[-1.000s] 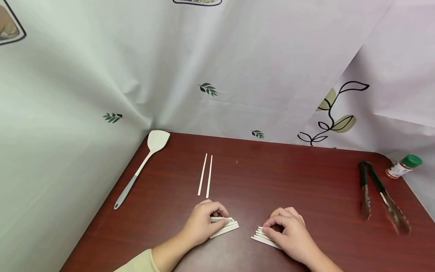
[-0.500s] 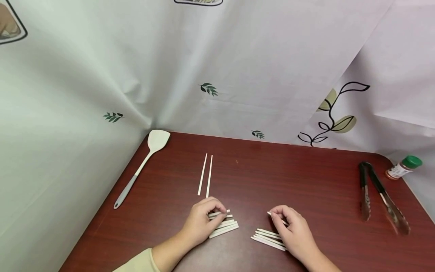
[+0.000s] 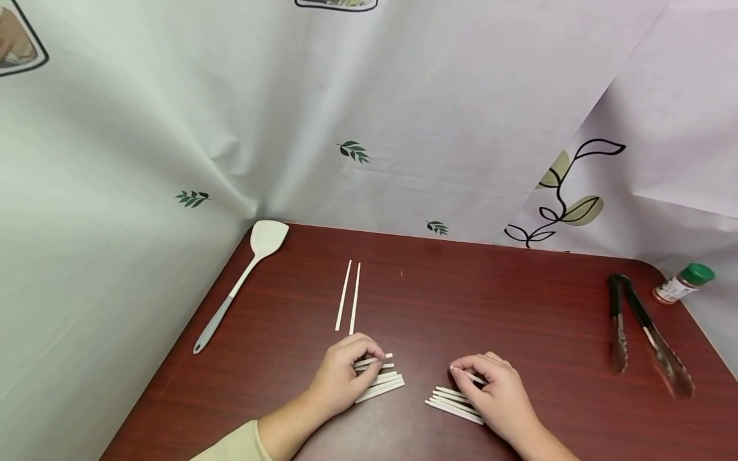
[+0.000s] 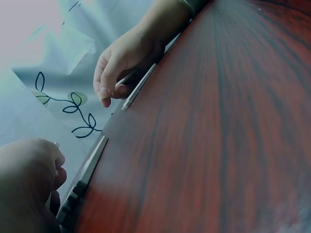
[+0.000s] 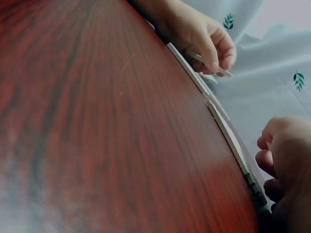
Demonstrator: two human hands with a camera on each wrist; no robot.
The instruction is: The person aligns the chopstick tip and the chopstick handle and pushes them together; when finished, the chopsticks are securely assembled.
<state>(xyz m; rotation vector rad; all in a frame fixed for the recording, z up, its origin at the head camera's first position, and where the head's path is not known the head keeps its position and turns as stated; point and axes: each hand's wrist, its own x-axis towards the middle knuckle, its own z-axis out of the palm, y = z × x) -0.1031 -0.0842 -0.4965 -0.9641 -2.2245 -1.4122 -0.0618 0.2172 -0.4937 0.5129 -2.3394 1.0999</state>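
Two small sets of pale chopsticks lie on the brown table, a left set [image 3: 385, 387] and a right set [image 3: 453, 407]. My left hand [image 3: 343, 371] is over the left set and pinches one chopstick [image 5: 224, 73] between thumb and fingers, its end poking out past the fingertips. Over the back of the right set, my right hand [image 3: 500, 392] pinches another chopstick [image 3: 476, 378], raised above the others. The hands cover the outer ends of the left set. Farther back, a separate pair of chopsticks [image 3: 355, 298] lies side by side.
A white spatula [image 3: 242, 279] with a grey handle lies along the table's left side. At the right are black-handled metal tongs [image 3: 619, 320] and a green-capped seasoning bottle [image 3: 680, 285]. A patterned white curtain [image 3: 398, 192] rises behind the table's back edge [image 3: 403, 236].
Over the last second, each hand has lifted one chopstick from its set. The right hand rose away from its set, then shifted slightly left and down. The left hand barely moved.
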